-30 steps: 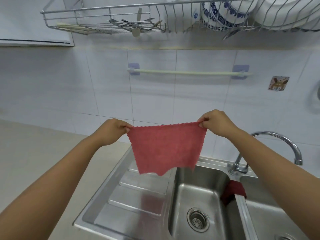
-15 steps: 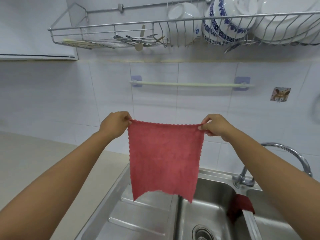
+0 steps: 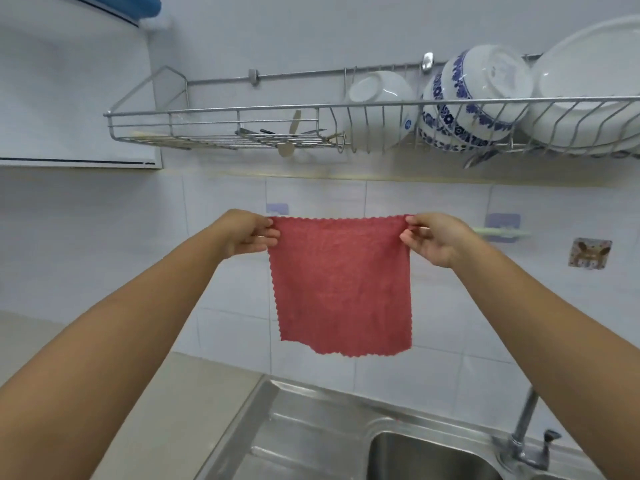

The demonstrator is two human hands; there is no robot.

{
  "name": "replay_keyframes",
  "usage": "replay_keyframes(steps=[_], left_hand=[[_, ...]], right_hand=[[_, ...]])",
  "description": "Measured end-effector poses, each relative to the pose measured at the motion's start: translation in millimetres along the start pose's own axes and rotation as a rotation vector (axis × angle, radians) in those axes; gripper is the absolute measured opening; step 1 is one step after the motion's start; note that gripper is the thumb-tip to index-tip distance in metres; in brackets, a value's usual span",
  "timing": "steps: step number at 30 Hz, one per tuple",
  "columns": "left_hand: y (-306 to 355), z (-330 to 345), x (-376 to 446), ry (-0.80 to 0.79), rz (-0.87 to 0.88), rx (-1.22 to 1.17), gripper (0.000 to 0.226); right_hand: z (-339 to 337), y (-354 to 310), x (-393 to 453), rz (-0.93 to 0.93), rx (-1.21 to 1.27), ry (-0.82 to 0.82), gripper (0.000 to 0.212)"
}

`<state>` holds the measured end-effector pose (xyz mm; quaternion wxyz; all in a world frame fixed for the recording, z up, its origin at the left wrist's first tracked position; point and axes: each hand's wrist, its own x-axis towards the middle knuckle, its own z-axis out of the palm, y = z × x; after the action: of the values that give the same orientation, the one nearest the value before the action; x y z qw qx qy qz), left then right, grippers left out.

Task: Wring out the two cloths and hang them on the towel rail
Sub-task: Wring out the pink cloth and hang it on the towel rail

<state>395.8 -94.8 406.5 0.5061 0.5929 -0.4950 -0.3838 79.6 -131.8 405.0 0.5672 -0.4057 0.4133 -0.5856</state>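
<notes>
A red cloth (image 3: 341,285) hangs spread flat in front of the tiled wall, held by its two top corners. My left hand (image 3: 247,233) pinches the left corner and my right hand (image 3: 433,239) pinches the right corner. The cloth's top edge sits at the height of the pale green towel rail (image 3: 502,231), which it mostly hides; only the rail's right end and its two purple wall mounts show. The second cloth is out of view.
A wire dish rack (image 3: 311,133) with white and blue-patterned bowls (image 3: 478,98) hangs on the wall above the rail. Below are the steel sink (image 3: 415,452), its drainboard and the tap (image 3: 526,434). A beige counter (image 3: 194,393) lies left.
Both hands have lifted the spread red cloth from over the sink up to the level of the towel rail. The view has tilted up, and the second cloth in the sink has left the frame.
</notes>
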Motion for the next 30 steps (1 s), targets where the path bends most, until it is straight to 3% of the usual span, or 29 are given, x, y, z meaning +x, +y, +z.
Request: replay_keyframes(steps=[4,7,11,16,19,22,25,27,30], left_hand=[[13.9,6.6,41.1,0.034,0.074,-0.142,0.019],[16.8,18.3,69.6,0.115,0.23,-0.089,0.024],[8.6,35.5,97.5,0.154,0.404,0.167,0.032],[-19.1,40.1,142.3,0.173,0.479,0.799,0.037],[-30.3,45.8,155.8,0.329,0.62,1.064,0.034],[-34.5,47.9,160.6,0.347,0.721,1.157,0.037],[-35.9,51.8,165.8,0.316,0.806,1.339,0.058],[-34.9,56.7,169.2,0.273,0.746,1.393,0.065],[-31.2,66.7,178.2,0.286,0.581,1.255,0.071]], right_hand=[[22.7,-9.6,35.5,-0.22,-0.022,0.149,0.014],[28.3,-6.6,63.7,-0.462,-0.47,0.352,0.008],[28.8,7.9,82.2,-0.751,-0.97,0.313,0.011],[24.9,34.5,110.5,-0.829,-1.366,0.274,0.017],[24.6,47.5,115.1,-0.935,-1.524,0.26,0.027],[23.5,51.5,119.6,-0.837,-1.64,0.244,0.041],[22.8,53.7,123.4,-0.807,-1.704,0.262,0.053],[23.1,55.7,127.0,-0.795,-1.713,0.301,0.058],[22.2,57.7,130.1,-0.799,-1.706,0.393,0.06]])
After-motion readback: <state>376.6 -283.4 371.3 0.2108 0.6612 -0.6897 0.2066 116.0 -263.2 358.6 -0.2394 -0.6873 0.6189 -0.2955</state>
